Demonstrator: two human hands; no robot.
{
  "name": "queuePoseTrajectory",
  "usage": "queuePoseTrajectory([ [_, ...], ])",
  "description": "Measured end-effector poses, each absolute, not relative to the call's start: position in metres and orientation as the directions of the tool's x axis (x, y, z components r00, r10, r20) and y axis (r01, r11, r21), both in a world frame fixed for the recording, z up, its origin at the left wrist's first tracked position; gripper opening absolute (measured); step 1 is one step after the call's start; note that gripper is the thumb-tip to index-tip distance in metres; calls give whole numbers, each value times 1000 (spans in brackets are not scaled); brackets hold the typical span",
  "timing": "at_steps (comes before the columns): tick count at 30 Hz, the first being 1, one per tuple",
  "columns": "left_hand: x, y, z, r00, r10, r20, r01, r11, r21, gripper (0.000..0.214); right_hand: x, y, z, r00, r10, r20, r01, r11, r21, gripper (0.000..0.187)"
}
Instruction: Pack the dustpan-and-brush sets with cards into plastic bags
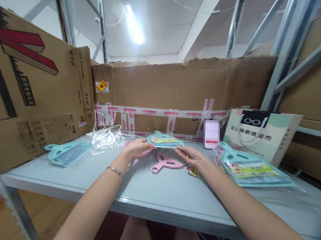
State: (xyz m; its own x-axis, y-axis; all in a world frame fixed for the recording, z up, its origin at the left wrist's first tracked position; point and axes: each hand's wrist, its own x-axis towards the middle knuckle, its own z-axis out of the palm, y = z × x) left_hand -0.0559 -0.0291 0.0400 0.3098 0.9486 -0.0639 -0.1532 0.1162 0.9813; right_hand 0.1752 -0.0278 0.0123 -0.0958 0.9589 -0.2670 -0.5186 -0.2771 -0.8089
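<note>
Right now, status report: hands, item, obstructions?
Left hand and right hand grip teal dustpan set, one at each end. Held over grey table. Pink dustpan lies just below.

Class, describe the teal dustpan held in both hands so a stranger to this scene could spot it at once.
Start at the grey table in front of the brown cardboard wall. Near its middle, the left hand and right hand hold a teal plastic dustpan with a colourful label, above a pink plastic dustpan. Unlike the left teal dustpan and right teal dustpan, it alone is held.
</note>
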Motion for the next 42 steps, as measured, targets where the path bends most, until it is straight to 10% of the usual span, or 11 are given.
queuePoseTrajectory([
  [10,-47,-24,33,62,998,-29,-98,35,995,10,167,-31,11,-85,971,-224,-500,-236,-833,12],
  [22,-57,-38,46,376,912,164,-24,-168,986,80,172,-24,17,121,978,-170,-567,-73,-821,17],
  [28,-45,-33,31,244,879,410,88,-441,893,34,168,-34,24,90,992,-93,-526,-32,-850,15],
  [37,-47,-24,32,-67,851,520,62,-517,854,32,161,-37,20,-38,971,235,-327,210,-921,96],
  [42,-46,-23,31,-20,880,475,104,-471,876,71,166,-25,13,132,983,127,-261,158,-952,61],
])
